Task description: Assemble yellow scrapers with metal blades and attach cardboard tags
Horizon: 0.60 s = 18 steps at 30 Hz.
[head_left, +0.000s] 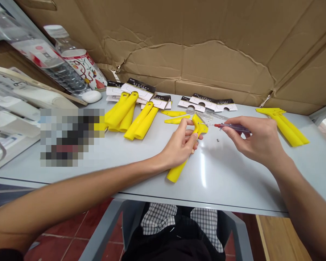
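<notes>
My left hand (179, 146) is wrapped around a yellow plastic scraper (177, 172), its long round handle slanting down toward the table's front edge. The wide head of the scraper points up and shows small holes. In my right hand (258, 141) is a screwdriver (236, 128) with a dark translucent handle and a red collar. Its thin shaft reaches left to the scraper head, with the tip at or very near a hole. A few tiny screws (217, 140) lie on the table below the shaft. Behind the scraper head are loose yellow cover strips (174, 114) and thin metal blades (216, 115).
Several yellow handles (124, 112) with black-and-white cards (138, 88) lie left of centre. More cards (203, 102) sit at the back. Yellow scrapers (288, 127) rest on the right. Bottles (78, 61) and a white mouse-like object (91, 96) stand back left, before a cardboard wall (206, 61).
</notes>
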Motion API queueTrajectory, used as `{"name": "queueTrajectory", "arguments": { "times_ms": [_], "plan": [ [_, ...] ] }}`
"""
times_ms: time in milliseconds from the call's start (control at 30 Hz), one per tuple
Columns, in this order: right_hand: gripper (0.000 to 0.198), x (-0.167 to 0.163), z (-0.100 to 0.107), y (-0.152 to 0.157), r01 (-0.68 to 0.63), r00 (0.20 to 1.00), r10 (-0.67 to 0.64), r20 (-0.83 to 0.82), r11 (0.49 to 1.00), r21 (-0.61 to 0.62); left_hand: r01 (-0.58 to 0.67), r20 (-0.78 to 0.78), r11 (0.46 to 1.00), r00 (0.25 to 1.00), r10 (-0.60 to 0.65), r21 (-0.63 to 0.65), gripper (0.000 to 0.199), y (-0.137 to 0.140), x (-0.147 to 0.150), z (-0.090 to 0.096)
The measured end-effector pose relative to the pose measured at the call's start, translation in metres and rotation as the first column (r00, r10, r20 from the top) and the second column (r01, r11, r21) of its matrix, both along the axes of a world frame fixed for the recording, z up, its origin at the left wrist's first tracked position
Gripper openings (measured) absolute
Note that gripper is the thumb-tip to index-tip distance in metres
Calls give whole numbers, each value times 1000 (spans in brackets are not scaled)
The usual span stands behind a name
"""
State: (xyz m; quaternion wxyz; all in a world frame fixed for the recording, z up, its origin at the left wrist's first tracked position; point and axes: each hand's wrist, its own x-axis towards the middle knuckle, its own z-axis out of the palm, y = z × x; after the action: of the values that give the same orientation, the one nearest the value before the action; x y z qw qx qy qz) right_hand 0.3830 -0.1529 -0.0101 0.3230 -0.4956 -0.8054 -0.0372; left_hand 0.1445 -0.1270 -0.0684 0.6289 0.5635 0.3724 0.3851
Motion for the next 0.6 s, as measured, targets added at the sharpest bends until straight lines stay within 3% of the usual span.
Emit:
{"name": "queueTrajectory", "arguments": {
  "times_ms": [167, 267, 400, 500, 600],
  "plan": [
    [18, 2, 1, 0, 42, 999, -42, 7, 997, -69, -2, -39, 1000, 999, 2, 9, 20, 0, 0, 1],
    [20, 6, 0, 1, 56, 994, -42, 97, 988, -144, 4, -23, 1000, 1000, -5, -13, 21, 2, 1, 1],
    [32, 4, -4, 3, 17, 973, 55, 224, 952, -304, 13, 31, 999, 999, -11, -51, 26, 4, 1, 3],
    [28, 5, -4, 6, -25, 986, 85, 144, 925, -379, -12, 36, 993, 999, 16, -116, 23, 5, 2, 7],
    [18, 17, -1, 13, -10, 999, 25, 43, 947, -322, -60, 21, 983, 998, 65, -176, 16, 7, 2, 12]
  ]
}}
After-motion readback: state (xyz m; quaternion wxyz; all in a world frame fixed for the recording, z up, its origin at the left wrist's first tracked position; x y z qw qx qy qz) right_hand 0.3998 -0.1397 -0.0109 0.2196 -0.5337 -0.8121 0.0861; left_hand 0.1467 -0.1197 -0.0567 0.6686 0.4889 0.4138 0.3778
